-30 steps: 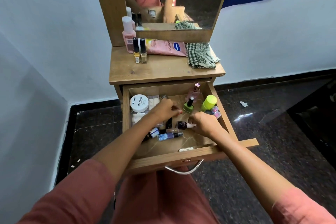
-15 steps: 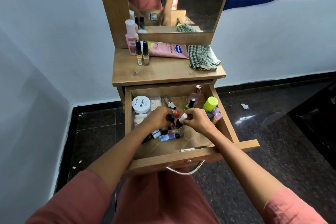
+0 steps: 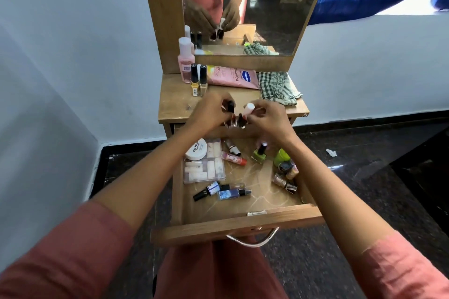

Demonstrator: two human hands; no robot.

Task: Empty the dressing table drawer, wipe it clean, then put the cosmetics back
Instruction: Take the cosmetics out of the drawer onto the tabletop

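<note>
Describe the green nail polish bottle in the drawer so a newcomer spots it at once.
Start at the open drawer under the dressing table top and look toward its back right. The green nail polish bottle stands upright there, between a lying pink tube with a red cap and a lime-green container. Only it pairs a black cap with a green body.

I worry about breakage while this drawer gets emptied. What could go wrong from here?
Both the left hand and right hand pinch several small bottles at once above the edge of the tabletop; one might slip and drop into the open drawer. Setting them down may topple the two upright nail polish bottles just ahead.
</note>
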